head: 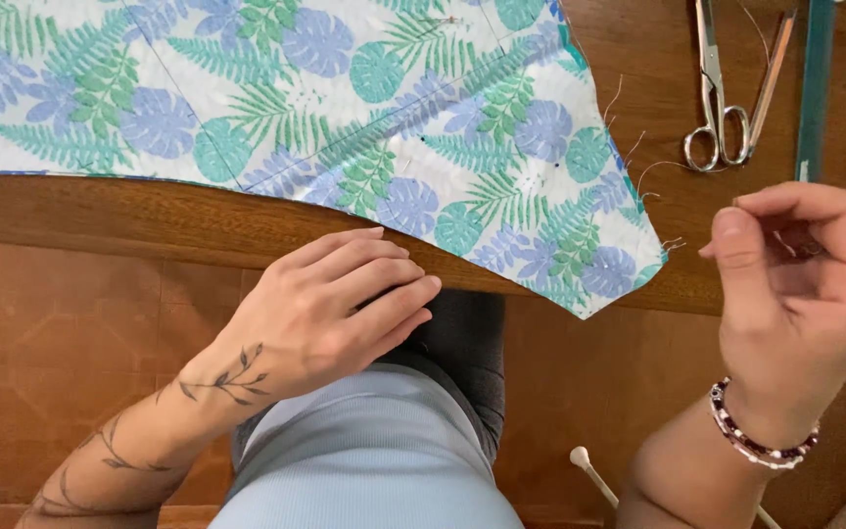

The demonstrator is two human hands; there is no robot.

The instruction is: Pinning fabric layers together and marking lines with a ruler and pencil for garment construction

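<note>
A piece of white fabric (345,108) printed with blue and green leaves lies spread on a wooden table (149,211), one pointed corner hanging toward the near edge. My left hand (330,309) rests just below that edge, fingers together and curled lightly over my lap, holding nothing. My right hand (800,284) hovers at the right of the table, thumb and fingers pinched together; a thin thread or needle may be between them, but it is too small to tell.
Metal scissors (717,98) lie at the table's far right, beside a pencil (774,64) and a teal ruler (815,88). Loose threads trail off the fabric's right edge. A thin white-tipped stick (589,470) shows below, over the tiled floor.
</note>
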